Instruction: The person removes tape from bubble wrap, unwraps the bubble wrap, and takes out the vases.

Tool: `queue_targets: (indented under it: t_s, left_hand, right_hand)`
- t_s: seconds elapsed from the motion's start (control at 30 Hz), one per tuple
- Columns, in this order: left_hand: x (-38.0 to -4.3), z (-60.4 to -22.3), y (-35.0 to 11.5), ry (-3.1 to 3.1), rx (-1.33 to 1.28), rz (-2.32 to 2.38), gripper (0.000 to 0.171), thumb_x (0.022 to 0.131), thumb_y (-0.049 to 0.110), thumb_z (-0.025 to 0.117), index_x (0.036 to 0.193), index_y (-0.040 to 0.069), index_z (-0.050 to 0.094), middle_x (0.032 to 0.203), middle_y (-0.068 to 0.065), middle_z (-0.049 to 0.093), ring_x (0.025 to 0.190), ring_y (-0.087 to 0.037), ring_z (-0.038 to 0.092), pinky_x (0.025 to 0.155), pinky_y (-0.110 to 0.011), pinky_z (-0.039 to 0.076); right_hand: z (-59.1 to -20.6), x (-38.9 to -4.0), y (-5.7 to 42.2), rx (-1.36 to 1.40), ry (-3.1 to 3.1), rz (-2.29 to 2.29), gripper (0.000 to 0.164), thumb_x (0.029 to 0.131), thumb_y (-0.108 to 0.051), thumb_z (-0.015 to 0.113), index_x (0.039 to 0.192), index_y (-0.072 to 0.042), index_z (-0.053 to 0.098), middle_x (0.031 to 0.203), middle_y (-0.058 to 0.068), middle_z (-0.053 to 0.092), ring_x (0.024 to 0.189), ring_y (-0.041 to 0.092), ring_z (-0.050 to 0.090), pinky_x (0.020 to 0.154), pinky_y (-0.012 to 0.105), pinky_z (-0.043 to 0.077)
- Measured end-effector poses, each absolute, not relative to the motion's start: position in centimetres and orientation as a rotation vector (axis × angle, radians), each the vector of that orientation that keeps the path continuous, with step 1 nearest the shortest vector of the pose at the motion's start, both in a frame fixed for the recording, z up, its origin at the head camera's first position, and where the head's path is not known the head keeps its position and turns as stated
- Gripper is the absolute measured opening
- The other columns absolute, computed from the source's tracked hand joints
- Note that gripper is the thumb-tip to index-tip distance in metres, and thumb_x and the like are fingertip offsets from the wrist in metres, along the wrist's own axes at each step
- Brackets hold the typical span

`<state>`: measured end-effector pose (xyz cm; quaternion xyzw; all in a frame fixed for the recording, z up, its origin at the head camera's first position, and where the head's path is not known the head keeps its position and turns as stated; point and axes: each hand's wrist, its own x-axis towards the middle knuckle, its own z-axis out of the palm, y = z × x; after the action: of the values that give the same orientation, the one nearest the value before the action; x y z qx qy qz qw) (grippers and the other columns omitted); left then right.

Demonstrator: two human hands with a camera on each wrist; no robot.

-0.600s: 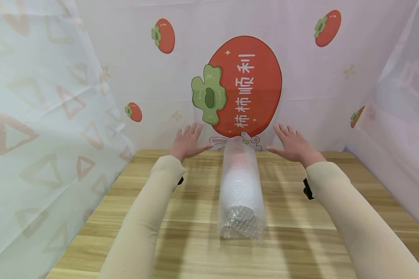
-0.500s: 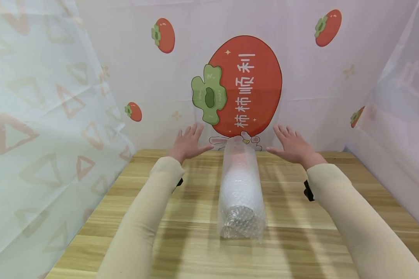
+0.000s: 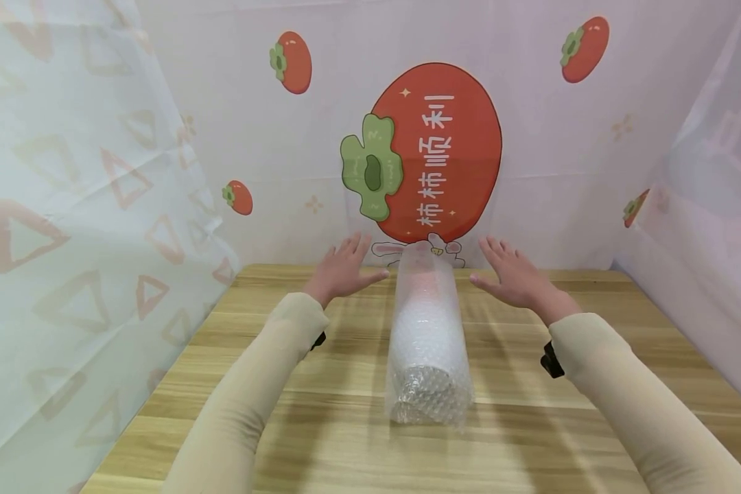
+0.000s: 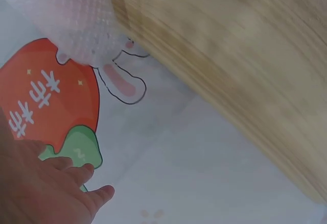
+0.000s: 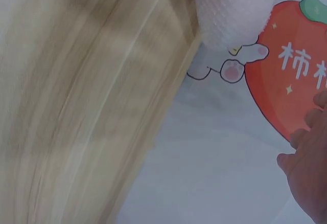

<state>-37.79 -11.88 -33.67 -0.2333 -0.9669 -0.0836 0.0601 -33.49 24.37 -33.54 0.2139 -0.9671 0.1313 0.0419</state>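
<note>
A roll of bubble wrap lies lengthwise on the wooden table, its near end a loose, crinkled spiral and its far end toward the back wall. On its left, my left hand is held above the table, fingers extended and thumb pointing at the roll. My right hand mirrors it on the other side, thumb also toward the roll. Both hands are apart from the roll and hold nothing. Each wrist view shows the far end of the bubble wrap near the table's back edge, with the fingers spread at the frame's edge.
The wooden table reaches back to a white cloth printed with red persimmons. White cloth walls stand at the left and right sides. A black wrist strap shows under the right sleeve.
Both hands have come slightly lower and nearer to me, and the left has shifted a little toward the roll. The bubble wrap stays in place.
</note>
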Motion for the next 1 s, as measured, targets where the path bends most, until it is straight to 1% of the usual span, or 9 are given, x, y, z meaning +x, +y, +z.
queue_targets:
  t_s: [0.17, 0.27, 0.43, 0.53, 0.63, 0.77, 0.87, 0.93, 1.0]
  left_hand:
    - [-36.6, -34.1, -11.5, -2.931, -0.732, -0.348, 0.097, 0.088, 0.072, 0.043, 0.157, 0.011, 0.013, 0.162, -0.012, 0.007, 0.146, -0.030, 0.010, 0.114, -0.056, 0.010]
    - [-36.0, -34.6, -11.4, -2.925, -0.755, -0.391, 0.098, 0.087, 0.075, 0.041, 0.158, 0.016, 0.009, 0.162, -0.011, 0.005, 0.147, -0.028, 0.008, 0.114, -0.056, 0.010]
    - [-35.1, -35.3, -11.3, -2.918, -0.772, -0.490, 0.099, 0.085, 0.078, 0.041, 0.158, 0.022, 0.003, 0.162, -0.009, 0.003, 0.147, -0.026, 0.008, 0.114, -0.055, 0.010]
    - [-34.7, -35.7, -11.0, -2.920, -0.769, -0.518, 0.098, 0.086, 0.076, 0.042, 0.158, 0.022, 0.005, 0.162, -0.009, 0.005, 0.147, -0.025, 0.010, 0.113, -0.056, 0.013]
    - [-34.2, -36.2, -10.6, -2.911, -0.767, -0.554, 0.096, 0.086, 0.074, 0.045, 0.158, 0.021, 0.010, 0.161, -0.010, 0.009, 0.146, -0.027, 0.015, 0.112, -0.056, 0.018]
    - [-33.6, -37.0, -10.0, -2.893, -0.789, -0.628, 0.097, 0.086, 0.072, 0.049, 0.158, 0.019, 0.012, 0.161, -0.006, 0.014, 0.144, -0.026, 0.019, 0.112, -0.049, 0.023]
    - [-32.8, -37.4, -9.4, -2.901, -0.808, -0.721, 0.098, 0.086, 0.071, 0.051, 0.157, 0.015, 0.012, 0.161, -0.005, 0.015, 0.145, -0.024, 0.019, 0.113, -0.043, 0.022]
    - [-32.3, -37.7, -9.0, -2.906, -0.818, -0.807, 0.097, 0.087, 0.070, 0.051, 0.157, 0.013, 0.015, 0.160, -0.006, 0.017, 0.144, -0.023, 0.020, 0.113, -0.042, 0.022]
    - [-31.9, -38.0, -8.6, -2.896, -0.836, -0.899, 0.094, 0.087, 0.068, 0.052, 0.156, 0.014, 0.019, 0.159, -0.005, 0.021, 0.143, -0.022, 0.022, 0.113, -0.043, 0.024]
  right_hand:
    - [-34.2, -32.8, 24.1, 0.658, -2.969, 0.476, 0.094, 0.094, -0.062, 0.045, 0.156, -0.006, 0.001, 0.160, 0.020, 0.000, 0.144, 0.044, -0.001, 0.112, 0.059, 0.002]
    - [-34.5, -32.3, 23.9, 0.659, -2.980, 0.494, 0.095, 0.094, -0.064, 0.044, 0.156, -0.007, 0.000, 0.161, 0.018, -0.001, 0.144, 0.043, -0.002, 0.113, 0.058, 0.002]
    - [-35.3, -31.6, 23.6, 0.685, -2.963, 0.545, 0.091, 0.096, -0.056, 0.048, 0.156, -0.003, 0.005, 0.160, 0.021, 0.002, 0.144, 0.043, 0.000, 0.113, 0.058, 0.004]
    - [-35.7, -31.1, 23.6, 0.688, -2.952, 0.596, 0.087, 0.098, -0.049, 0.051, 0.156, -0.003, 0.006, 0.160, 0.021, 0.002, 0.144, 0.043, 0.001, 0.112, 0.060, 0.006]
    - [-36.0, -30.6, 23.5, 0.687, -2.942, 0.618, 0.087, 0.098, -0.050, 0.050, 0.155, -0.002, 0.007, 0.160, 0.020, 0.003, 0.144, 0.042, 0.002, 0.112, 0.060, 0.008]
    - [-36.4, -29.9, 23.1, 0.702, -2.929, 0.647, 0.089, 0.097, -0.053, 0.050, 0.154, 0.001, 0.009, 0.160, 0.022, 0.004, 0.145, 0.041, 0.004, 0.112, 0.060, 0.010]
    - [-36.7, -29.3, 22.8, 0.712, -2.917, 0.686, 0.089, 0.097, -0.053, 0.051, 0.154, 0.001, 0.010, 0.159, 0.023, 0.005, 0.144, 0.041, 0.005, 0.111, 0.060, 0.011]
    - [-36.9, -28.9, 22.7, 0.720, -2.904, 0.718, 0.088, 0.097, -0.052, 0.051, 0.154, 0.001, 0.011, 0.159, 0.023, 0.006, 0.144, 0.042, 0.006, 0.111, 0.060, 0.012]
    - [-37.1, -28.6, 22.5, 0.728, -2.889, 0.733, 0.087, 0.097, -0.052, 0.050, 0.154, 0.001, 0.011, 0.159, 0.023, 0.007, 0.144, 0.042, 0.007, 0.111, 0.059, 0.013]
